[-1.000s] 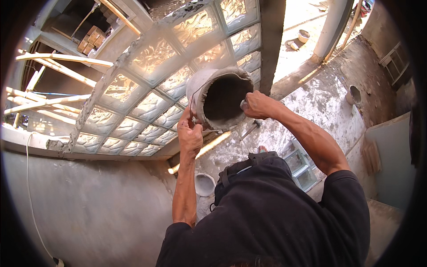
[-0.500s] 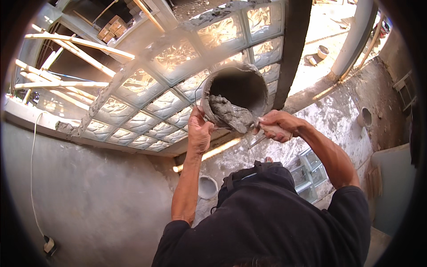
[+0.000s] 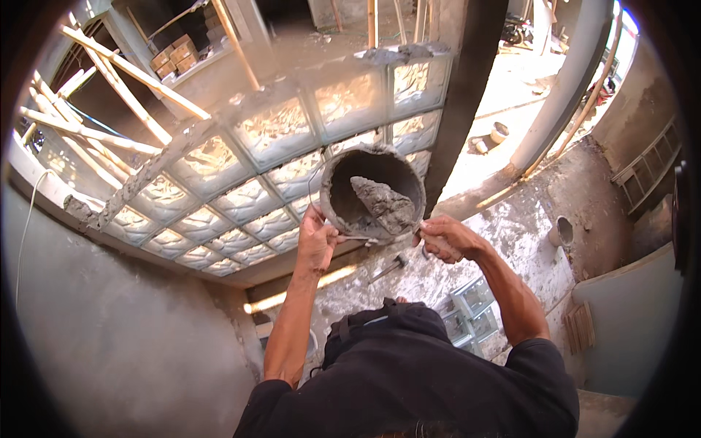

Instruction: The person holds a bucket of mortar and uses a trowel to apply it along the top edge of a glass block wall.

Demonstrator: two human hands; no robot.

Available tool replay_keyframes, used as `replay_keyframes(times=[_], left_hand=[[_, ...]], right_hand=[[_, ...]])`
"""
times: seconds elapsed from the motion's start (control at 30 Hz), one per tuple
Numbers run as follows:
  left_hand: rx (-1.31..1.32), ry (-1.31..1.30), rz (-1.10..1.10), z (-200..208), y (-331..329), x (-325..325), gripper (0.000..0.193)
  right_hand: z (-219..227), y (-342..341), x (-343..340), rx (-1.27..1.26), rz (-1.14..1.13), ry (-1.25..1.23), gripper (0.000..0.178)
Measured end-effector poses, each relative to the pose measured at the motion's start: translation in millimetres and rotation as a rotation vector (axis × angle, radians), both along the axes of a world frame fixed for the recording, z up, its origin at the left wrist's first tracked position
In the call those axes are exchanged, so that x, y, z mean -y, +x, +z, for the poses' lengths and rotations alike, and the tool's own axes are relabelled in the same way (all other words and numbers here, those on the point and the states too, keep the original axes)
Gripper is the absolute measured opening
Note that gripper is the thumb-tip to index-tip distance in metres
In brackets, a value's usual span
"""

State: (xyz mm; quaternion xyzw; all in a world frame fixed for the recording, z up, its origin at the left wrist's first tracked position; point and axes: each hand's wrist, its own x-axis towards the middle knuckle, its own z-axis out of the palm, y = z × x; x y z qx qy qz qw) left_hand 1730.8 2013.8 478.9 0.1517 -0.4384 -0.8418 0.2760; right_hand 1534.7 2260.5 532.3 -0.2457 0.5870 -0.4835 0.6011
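My left hand (image 3: pixel 317 237) is closed on the near left rim of a round, mortar-crusted bucket (image 3: pixel 333 191), beside its thin wire handle. A thin pale strip sticks out by the left thumb; its kind is unclear. My right hand (image 3: pixel 447 239) grips the handle of a trowel at the bucket's near right rim. Its blade is hidden under a heap of wet grey mortar (image 3: pixel 385 204) inside the bucket's mouth. Just beyond the bucket stands a wall of wavy glass blocks (image 3: pixel 274 131), with rough mortar along its upper edge.
Loose glass blocks (image 3: pixel 473 306) and a hammer (image 3: pixel 388 269) lie on the splattered floor. A small bucket (image 3: pixel 561 232) stands to the right, near a ladder (image 3: pixel 650 168). Bamboo poles (image 3: pixel 135 77) cross at the far left, and a plastered wall (image 3: pixel 139 314) is at left.
The view has shifted, so the bucket and both hands appear slightly lower and further left. The mortar heap sits deeper inside the bucket's mouth. A hammer on the floor now shows clearly.
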Motion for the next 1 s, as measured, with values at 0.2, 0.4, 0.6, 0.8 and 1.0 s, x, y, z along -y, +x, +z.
replay_keyframes(times=[0.2,0.4,0.6,0.8,1.0], left_hand=[[0.059,0.031,-0.041,-11,-4,4,0.036],[0.097,0.040,-0.047,-24,6,-1,0.036],[0.102,0.091,0.033,-30,16,-10,0.035],[0.089,0.084,0.030,-54,36,-4,0.028],[0.162,0.109,0.082,-81,43,4,0.031]], right_hand=[[14,-19,-2,0.325,-0.111,-0.165,0.048],[66,-74,28,-0.138,-0.514,-0.425,0.038],[71,-165,99,-1.466,-0.917,-0.364,0.043],[41,-198,147,-1.598,-0.978,-0.283,0.060],[12,-192,166,-1.668,-1.025,-0.135,0.070]])
